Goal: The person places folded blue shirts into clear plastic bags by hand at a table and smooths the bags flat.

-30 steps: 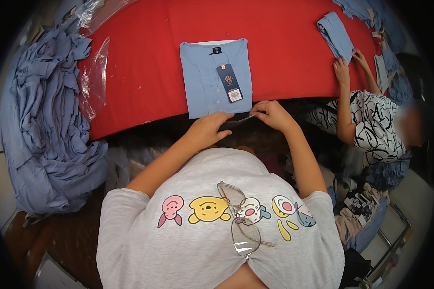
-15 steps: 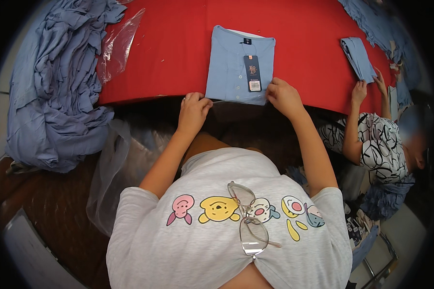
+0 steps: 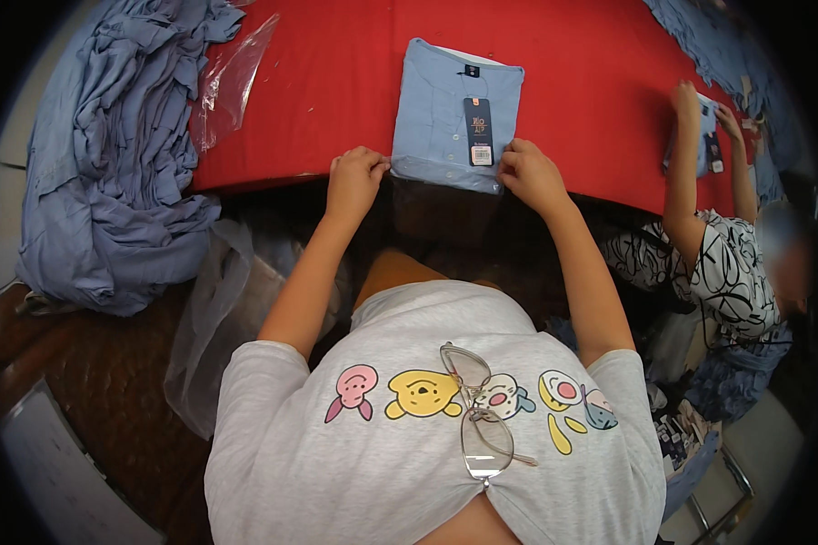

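Uneven pull could crumple the folded light-blue shirt [image 3: 418, 104] at the red-covered table's [image 3: 591, 100] near edge

Beyond the table's left edge hangs a heap of blue garments [image 3: 109, 173]. On the table's left part lies loose clear film [image 3: 232, 86]; if it slid underneath, it could tangle with the work.

At the table's near edge, the left hand [image 3: 354, 182] pinches narrowly at the left side of a clear plastic sleeve [image 3: 445, 174]. The sleeve covers the shirt's lower end, which sits right at that edge; tugging one side harder could skew the folds, split the film or tip the shirt off the table.

The dark swing tag [image 3: 479, 132] lies uncovered over the placket, so its corner or cord could catch the sleeve's mouth. The right hand [image 3: 530, 177] pinches the sleeve's right side; whether fabric is caught too, I cannot tell, but if so, it would wrinkle.

On the table's right part, a co-worker's hands [image 3: 688, 102] handle another tagged blue garment [image 3: 705, 141].
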{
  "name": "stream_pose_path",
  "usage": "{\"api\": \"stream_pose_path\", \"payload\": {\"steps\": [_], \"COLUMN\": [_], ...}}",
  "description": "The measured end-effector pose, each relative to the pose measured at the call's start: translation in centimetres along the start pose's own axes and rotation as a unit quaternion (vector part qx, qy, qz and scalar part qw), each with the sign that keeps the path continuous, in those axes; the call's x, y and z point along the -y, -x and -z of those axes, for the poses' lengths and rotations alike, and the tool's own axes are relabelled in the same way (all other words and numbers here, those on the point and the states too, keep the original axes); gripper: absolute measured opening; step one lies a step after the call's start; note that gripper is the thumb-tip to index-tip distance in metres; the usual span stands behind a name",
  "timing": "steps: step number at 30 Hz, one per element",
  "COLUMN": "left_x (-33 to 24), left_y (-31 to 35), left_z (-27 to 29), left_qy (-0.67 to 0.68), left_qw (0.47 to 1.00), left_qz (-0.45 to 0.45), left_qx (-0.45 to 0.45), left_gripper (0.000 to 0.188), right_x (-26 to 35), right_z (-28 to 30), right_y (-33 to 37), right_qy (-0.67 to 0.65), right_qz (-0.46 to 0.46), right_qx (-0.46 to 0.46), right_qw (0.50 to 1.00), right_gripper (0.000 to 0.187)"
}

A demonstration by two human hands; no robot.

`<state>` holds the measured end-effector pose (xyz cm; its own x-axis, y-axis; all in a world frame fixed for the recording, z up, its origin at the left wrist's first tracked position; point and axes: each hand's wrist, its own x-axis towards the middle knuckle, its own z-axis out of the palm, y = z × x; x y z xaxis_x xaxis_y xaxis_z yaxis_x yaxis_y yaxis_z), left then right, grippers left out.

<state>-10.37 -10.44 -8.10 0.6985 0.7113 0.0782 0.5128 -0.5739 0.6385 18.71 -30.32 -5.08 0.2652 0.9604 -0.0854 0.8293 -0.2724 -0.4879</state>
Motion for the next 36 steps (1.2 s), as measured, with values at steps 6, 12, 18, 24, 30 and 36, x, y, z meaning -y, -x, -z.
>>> {"api": "stream_pose_path", "payload": {"steps": [6, 12, 18, 24, 30, 36], "left_x": [-0.4, 0.1, -1.3, -2.7, -2.0, -1.9], "left_y": [-2.0, -2.0, -4.1, -4.3, -2.8, -3.3], "left_z": [2.2, 3.5, 4.6, 5.7, 4.7, 4.9], "left_qy": [0.074, -0.109, -0.079, 0.101, 0.044, 0.027], "left_qw": [0.989, 0.976, 0.979, 0.974, 0.968, 0.973], "left_qz": [0.054, -0.072, -0.114, -0.015, -0.008, -0.035], "left_qx": [0.119, 0.177, 0.151, 0.201, 0.247, 0.225], "left_gripper": [0.009, 0.01, 0.011, 0.013, 0.016, 0.017], "right_x": [1.0, 1.2, 0.8, -0.1, 0.2, 0.1], "right_z": [0.0, -0.2, 0.1, 0.6, 0.0, -0.1], "right_y": [1.2, 2.1, 1.9, 1.7, 1.9, 2.0], "right_qy": [-0.019, -0.046, -0.091, -0.175, -0.129, -0.129], "right_qz": [-0.032, -0.017, -0.049, -0.088, -0.058, -0.05], "right_qx": [-0.023, -0.012, -0.009, 0.007, -0.021, -0.014], "right_qw": [0.999, 0.999, 0.995, 0.981, 0.99, 0.99], "right_gripper": [0.008, 0.013, 0.011, 0.009, 0.009, 0.012]}}
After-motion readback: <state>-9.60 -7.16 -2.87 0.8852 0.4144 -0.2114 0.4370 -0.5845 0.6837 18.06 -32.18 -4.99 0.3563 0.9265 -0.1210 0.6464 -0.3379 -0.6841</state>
